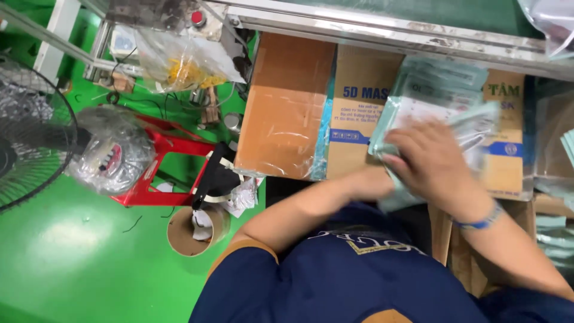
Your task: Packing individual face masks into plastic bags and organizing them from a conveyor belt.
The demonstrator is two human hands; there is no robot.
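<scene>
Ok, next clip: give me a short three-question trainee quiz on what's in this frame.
1. True or false: the right hand lies on top of a stack of pale green packets.
2. What colour is the floor? A) grey B) green C) blue
3. What is worn on the right wrist?

Key:
1. True; the left hand is mostly hidden beneath the stack.
2. B; the red stool stands on it beside the cardboard box.
3. A blue wristband.
</scene>
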